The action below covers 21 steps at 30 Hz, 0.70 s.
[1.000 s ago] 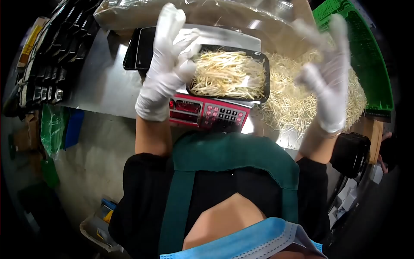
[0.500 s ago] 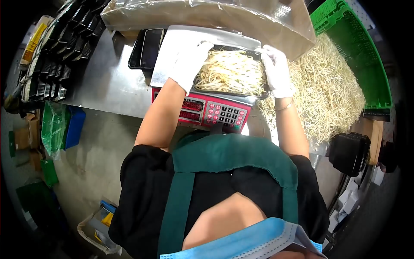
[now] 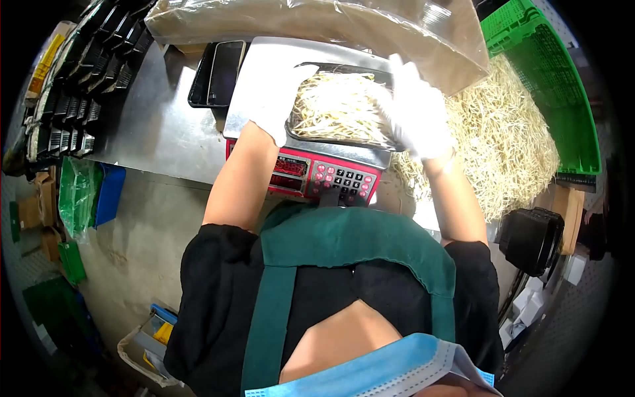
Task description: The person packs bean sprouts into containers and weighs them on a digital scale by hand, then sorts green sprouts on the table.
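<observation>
A black tray filled with pale bean sprouts sits on the metal plate of a red scale. At the tray's left edge is my white-gloved left hand, closed round the rim; the glare hides part of its fingers. My right hand, also gloved, is over the tray's right end with its fingers apart and slightly blurred, close to the sprouts. A large heap of sprouts lies on the metal table to the right.
Behind the scale stands a plastic-lined box. A phone lies on black trays to the left, with stacked black trays beyond. The green crate stands beside the heap; more black containers are at lower right.
Both hands have come inward to the tray from raised, spread positions. Since the half-second frame, my right hand has moved from the tray's right rim inward over its right end.
</observation>
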Each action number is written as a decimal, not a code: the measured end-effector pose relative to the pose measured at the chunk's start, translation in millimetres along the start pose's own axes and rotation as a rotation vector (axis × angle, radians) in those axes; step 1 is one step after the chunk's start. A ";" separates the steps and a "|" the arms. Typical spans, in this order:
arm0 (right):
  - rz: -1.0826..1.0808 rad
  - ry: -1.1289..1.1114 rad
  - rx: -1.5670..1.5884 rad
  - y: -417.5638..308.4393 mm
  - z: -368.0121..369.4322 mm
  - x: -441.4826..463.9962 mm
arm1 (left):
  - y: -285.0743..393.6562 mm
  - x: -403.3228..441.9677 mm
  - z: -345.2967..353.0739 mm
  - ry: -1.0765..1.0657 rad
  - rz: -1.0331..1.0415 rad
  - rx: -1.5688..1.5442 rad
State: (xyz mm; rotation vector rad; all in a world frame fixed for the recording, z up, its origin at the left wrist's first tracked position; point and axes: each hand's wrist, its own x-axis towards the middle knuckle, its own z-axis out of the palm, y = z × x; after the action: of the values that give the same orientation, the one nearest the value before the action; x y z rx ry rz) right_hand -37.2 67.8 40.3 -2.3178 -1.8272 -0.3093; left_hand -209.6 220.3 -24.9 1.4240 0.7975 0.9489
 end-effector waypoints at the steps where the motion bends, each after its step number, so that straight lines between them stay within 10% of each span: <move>1: -0.097 0.041 -0.081 -9.7 -1.3 -6.3 | 1.3 -0.2 -0.2 0.019 0.127 0.142; 5: -0.101 0.115 -0.002 -7.3 12.8 -9.7 | 30.8 -15.9 4.0 -0.024 -0.016 0.336; 8: -0.133 0.133 0.013 -4.6 12.5 -12.2 | 42.5 -16.4 9.1 0.019 0.646 0.935; 11: -0.119 0.159 0.036 -8.0 12.8 -10.7 | 38.4 -42.1 31.4 -0.061 0.743 1.445; 19: -0.170 0.018 -0.072 -15.5 -1.5 22.5 | 40.0 -40.3 26.8 0.035 0.743 1.310; 21: -0.192 -0.065 0.092 -29.7 4.7 50.7 | 34.9 -32.1 14.7 0.025 0.559 0.871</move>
State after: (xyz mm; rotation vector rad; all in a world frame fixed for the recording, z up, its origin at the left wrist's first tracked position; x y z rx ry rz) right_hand -54.4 123.4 49.6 -2.1197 -2.0545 -0.1722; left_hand -212.4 182.4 7.1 2.4853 0.8958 1.0828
